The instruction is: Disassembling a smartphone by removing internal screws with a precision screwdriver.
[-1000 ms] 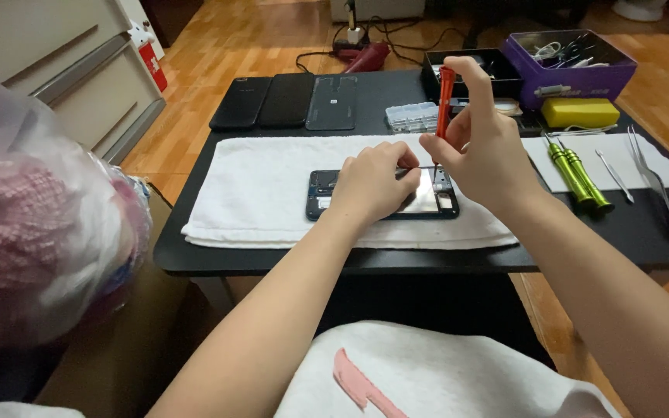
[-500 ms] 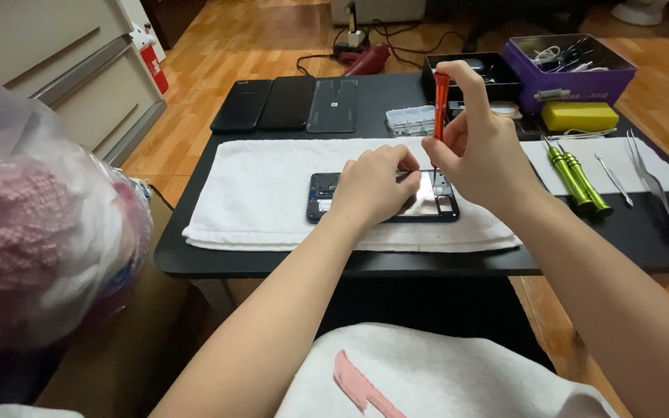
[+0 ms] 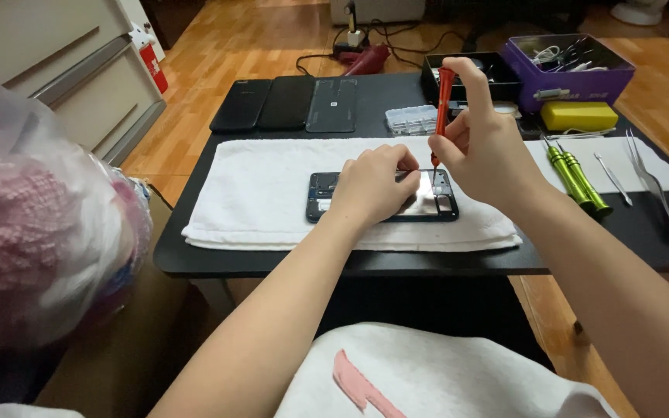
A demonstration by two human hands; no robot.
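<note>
An opened black phone lies on a white towel on a black table. My left hand rests on the phone's middle, fingers curled down onto it. My right hand holds a red screwdriver upright, with its tip down at the phone's right part, beside my left fingertips.
Three dark phone parts lie at the table's back left. A clear small-parts box, a black tray, a purple box and a yellow block sit at the back. Two green screwdrivers and metal tweezers lie right. A pink bag bulges left.
My right hand and the red screwdriver shifted slightly; the tip stays at the phone. My left hand has stayed on the phone.
</note>
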